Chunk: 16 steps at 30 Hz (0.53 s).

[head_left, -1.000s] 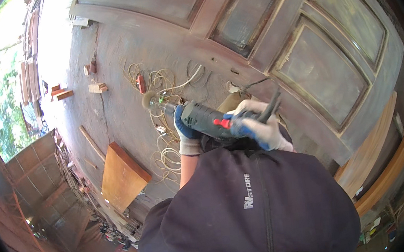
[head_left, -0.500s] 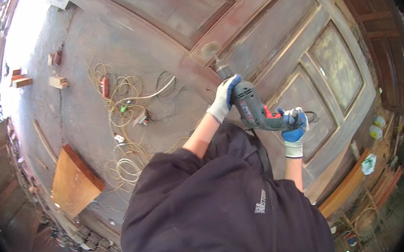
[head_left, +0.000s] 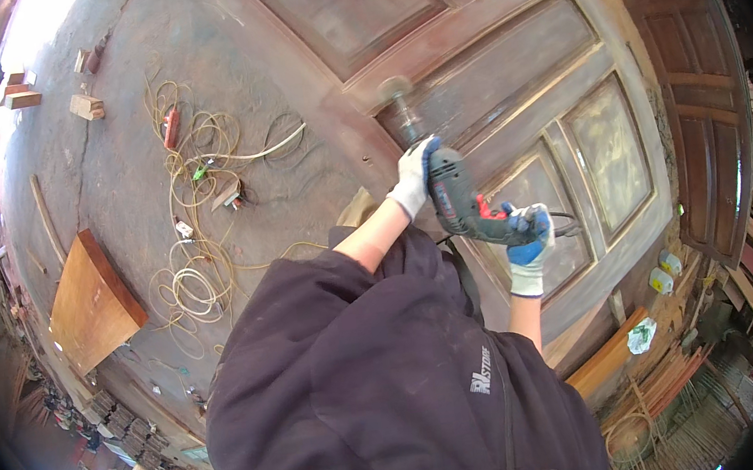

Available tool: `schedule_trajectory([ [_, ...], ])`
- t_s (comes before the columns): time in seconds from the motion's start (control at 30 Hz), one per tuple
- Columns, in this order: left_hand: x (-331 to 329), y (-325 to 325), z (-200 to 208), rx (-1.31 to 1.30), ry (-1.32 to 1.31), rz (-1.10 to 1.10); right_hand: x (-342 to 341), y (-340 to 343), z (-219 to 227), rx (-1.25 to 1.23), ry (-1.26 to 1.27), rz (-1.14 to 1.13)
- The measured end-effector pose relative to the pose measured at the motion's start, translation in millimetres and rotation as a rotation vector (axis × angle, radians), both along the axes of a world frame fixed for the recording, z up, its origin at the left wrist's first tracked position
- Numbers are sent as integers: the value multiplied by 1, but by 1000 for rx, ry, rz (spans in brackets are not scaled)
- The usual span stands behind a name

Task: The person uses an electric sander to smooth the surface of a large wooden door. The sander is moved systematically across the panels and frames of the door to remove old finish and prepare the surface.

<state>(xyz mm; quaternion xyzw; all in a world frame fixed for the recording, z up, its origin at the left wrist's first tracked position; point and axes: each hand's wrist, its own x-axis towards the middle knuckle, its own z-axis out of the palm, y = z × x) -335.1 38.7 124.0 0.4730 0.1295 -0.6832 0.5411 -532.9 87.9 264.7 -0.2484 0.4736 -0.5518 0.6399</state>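
A dark power drill (head_left: 450,192) with a red trigger is held in both my hands. My left hand (head_left: 413,174), in a white and blue glove, wraps round its front near the chuck. Gloved the same way, my right hand (head_left: 528,236) grips the rear handle, where the black cord comes out. From the chuck sticks a round brush-like attachment (head_left: 395,91), blurred, over the wooden door (head_left: 487,67). It lies at the corner of a recessed panel; whether it touches the wood I cannot tell. The panelled door lies flat in front of me, its surface dusty and streaked.
Yellowish cords and hose (head_left: 194,286) lie tangled on the floor at left, with a red tool (head_left: 172,128) among them. A wooden board (head_left: 94,301) lies further left, near small wood blocks (head_left: 88,107). Another dark door (head_left: 699,118) stands at the right, above two small bottles (head_left: 661,280).
My view has shifted, so the floor things sit further left. The drill and both hands keep nearly the same grip, with the brush still over the panel's corner.
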Motion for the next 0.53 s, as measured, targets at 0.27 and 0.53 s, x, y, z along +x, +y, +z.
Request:
schedule_trajectory([
  [0.27,-25,-32,-11,-62,-75,-41,-25,-19,-18,-90,-98,-35],
  [0.53,-43,-31,-2,-35,-4,-82,-44,0,-38,-31,-87,-90],
])
